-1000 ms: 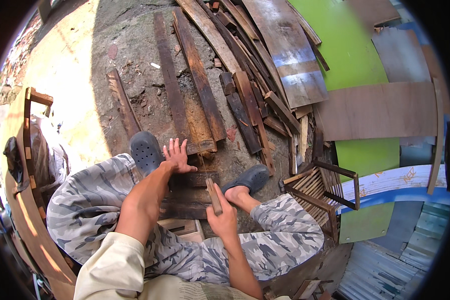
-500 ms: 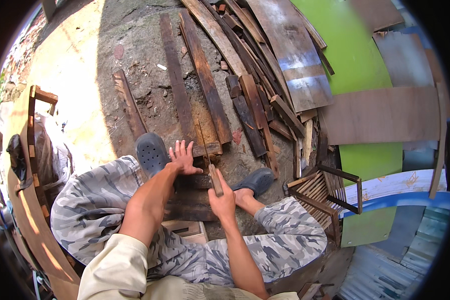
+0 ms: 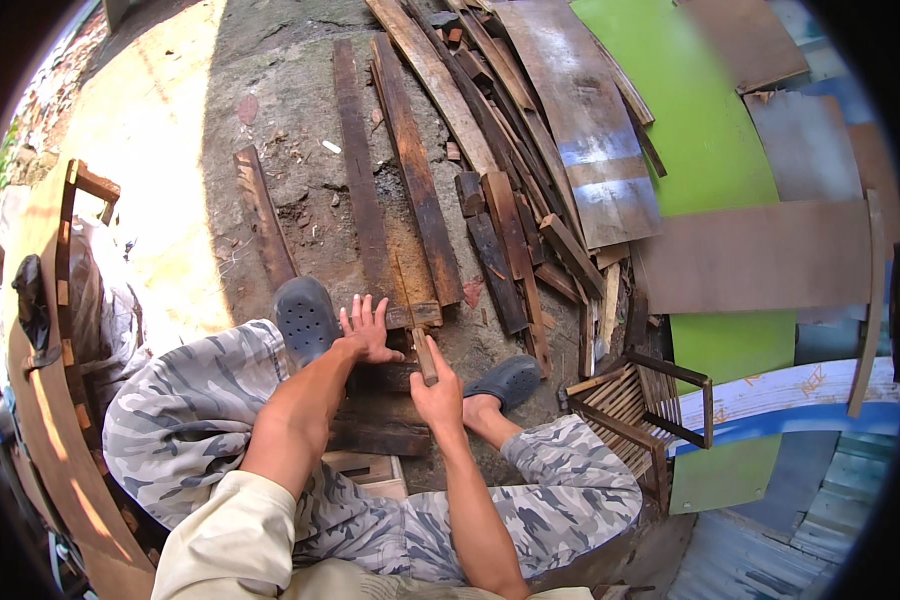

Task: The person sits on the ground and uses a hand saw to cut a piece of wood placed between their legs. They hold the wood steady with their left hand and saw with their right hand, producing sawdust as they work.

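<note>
My right hand [image 3: 436, 392] is closed round the wooden handle of a saw [image 3: 424, 358], in front of me at the middle. Its thin blade points away from me and crosses the near end of a plank [image 3: 413, 315]. Just left of the saw, my left hand [image 3: 370, 332] lies with fingers spread at the plank's near end. Its palm is empty. Dark wooden blocks [image 3: 378, 436] lie below my hands, between my feet. The blade's lower edge and any cut are too small to make out.
Long weathered planks [image 3: 417, 170] lie on the rough ground ahead, beside a pile of scrap wood [image 3: 500, 240]. At right are a slatted wooden frame [image 3: 660, 405] and green panels [image 3: 725, 150]. A curved wooden board [image 3: 55, 440] stands at left. Grey clogs [image 3: 305, 318] flank the work.
My right hand has pushed the saw slightly forward, away from me. My left hand stays at the plank's end. The whole view has shifted a little.
</note>
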The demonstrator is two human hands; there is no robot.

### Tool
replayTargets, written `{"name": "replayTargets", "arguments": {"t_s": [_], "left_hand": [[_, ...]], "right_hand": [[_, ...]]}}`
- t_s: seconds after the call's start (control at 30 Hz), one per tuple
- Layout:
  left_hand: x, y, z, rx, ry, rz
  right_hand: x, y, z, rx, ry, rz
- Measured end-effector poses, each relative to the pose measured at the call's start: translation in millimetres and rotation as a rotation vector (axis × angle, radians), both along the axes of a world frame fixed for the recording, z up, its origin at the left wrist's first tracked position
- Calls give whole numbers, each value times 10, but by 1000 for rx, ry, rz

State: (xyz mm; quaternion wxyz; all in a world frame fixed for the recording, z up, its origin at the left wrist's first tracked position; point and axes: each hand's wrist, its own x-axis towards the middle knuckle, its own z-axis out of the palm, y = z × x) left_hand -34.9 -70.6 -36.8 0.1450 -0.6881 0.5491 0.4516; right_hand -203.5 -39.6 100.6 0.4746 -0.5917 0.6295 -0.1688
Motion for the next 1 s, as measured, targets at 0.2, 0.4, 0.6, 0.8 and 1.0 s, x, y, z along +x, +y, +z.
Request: {"name": "replayTargets", "arguments": {"t_s": [0.2, 0.4, 0.6, 0.8, 1.0], "left_hand": [[-10, 15, 57, -31, 13, 19], [-99, 129, 132, -252, -28, 79], [-463, 237, 103, -599, -211, 88], [-843, 212, 192, -551, -75, -252], [-814, 478, 94, -623, 420, -701]], "right_hand": [[-571, 761, 1221, 71, 19, 20], [-961, 1099, 2007, 125, 105, -132], [-1112, 1301, 1972, -5, 44, -217], [-1113, 1375, 1888, -58, 45, -189], [-1062, 1343, 1854, -65, -10, -192]]}}
